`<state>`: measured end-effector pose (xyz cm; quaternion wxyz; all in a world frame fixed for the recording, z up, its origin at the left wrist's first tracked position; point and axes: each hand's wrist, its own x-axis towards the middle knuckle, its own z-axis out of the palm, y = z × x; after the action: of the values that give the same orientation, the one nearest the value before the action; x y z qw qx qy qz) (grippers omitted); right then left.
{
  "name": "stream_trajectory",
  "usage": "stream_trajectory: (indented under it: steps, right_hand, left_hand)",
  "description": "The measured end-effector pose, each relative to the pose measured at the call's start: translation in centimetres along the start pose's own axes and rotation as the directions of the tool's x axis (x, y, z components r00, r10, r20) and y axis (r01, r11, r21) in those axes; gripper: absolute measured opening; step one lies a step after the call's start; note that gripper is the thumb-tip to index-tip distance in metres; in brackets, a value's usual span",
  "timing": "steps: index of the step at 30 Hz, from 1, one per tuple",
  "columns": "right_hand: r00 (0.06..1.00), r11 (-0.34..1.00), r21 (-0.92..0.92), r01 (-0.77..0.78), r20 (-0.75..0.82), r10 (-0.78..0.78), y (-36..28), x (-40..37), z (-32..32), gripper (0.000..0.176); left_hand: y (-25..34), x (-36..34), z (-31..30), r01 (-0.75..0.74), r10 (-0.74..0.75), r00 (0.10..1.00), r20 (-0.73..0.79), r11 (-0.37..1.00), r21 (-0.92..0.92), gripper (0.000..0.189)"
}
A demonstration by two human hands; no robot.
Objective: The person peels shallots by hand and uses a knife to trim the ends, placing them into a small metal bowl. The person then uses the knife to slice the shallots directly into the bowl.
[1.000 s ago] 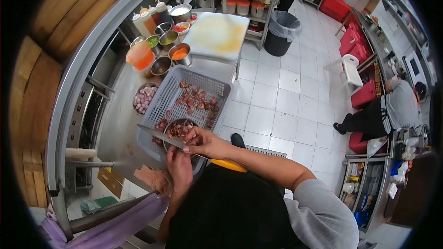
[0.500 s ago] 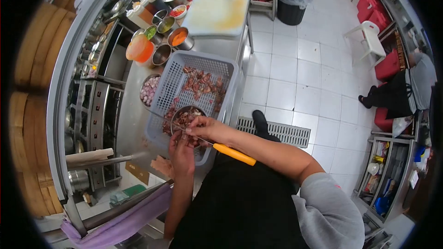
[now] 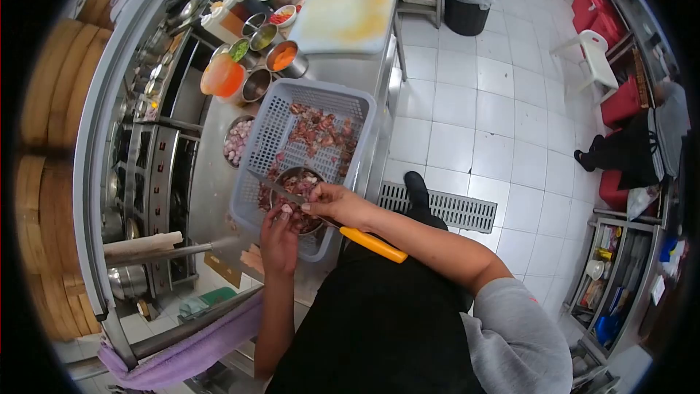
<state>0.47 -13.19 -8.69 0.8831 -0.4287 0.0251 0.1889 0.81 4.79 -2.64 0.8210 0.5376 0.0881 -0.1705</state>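
My right hand (image 3: pixel 337 203) grips a knife (image 3: pixel 373 244) by its blade near the yellow handle, which sticks out under the wrist. The blade points up and left. Close against it, my left hand (image 3: pixel 278 239) pinches a small pale shallot (image 3: pixel 286 209) in its fingertips. Both hands are over a round metal bowl (image 3: pixel 318 174) of reddish-brown shallots and skins, standing in the near end of a grey plastic basket (image 3: pixel 364 106). Loose skins (image 3: pixel 321 131) lie on the basket floor. Left of the basket, a metal bowl holds peeled shallots (image 3: pixel 237 142).
A white cutting board (image 3: pixel 343 14) lies on the steel table's far end. Metal containers, one with orange pieces (image 3: pixel 283 57), and an orange tub (image 3: pixel 222 76) stand behind the basket. A bin (image 3: pixel 470 0), a stool (image 3: pixel 589 58) and another person (image 3: pixel 642 138) are to the right.
The knife blade has turned broader side to view over the bowl. My fingers have shifted slightly around the shallot, and the camera view has moved a little.
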Motion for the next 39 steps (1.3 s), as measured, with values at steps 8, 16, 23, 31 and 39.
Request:
stream_trajectory:
  steps: [8,16,23,31,39]
  right_hand:
    - [0.978,0.958,-0.215,0.191,0.126,-0.167,-4.8,-3.3,1.9,0.046]
    - [0.958,0.846,-0.45,0.286,0.165,-0.235,-5.6,-4.2,3.8,0.054]
    - [0.971,0.854,-0.462,0.239,0.135,-0.198,-5.9,-4.1,4.8,0.055]
    - [0.949,0.839,-0.445,0.314,0.123,-0.291,-5.3,-3.6,4.9,0.044]
    - [0.985,0.995,-0.091,0.028,0.174,-0.012,-7.8,-4.1,5.1,0.033]
  left_hand:
    - [0.6,-0.4,1.6,-0.122,0.121,0.991,0.058,0.992,0.021,0.027]
    - [1.5,-1.3,2.2,-0.138,0.147,0.987,0.07,0.984,-0.115,0.027]
    - [1.3,-0.8,0.6,-0.106,0.12,0.99,0.073,0.979,-0.176,0.026]
    - [0.6,-0.9,0.3,-0.147,0.179,0.969,0.171,0.971,-0.187,0.03]
    - [1.3,-1.1,0.0,-0.085,0.117,0.979,0.168,0.978,-0.188,0.026]
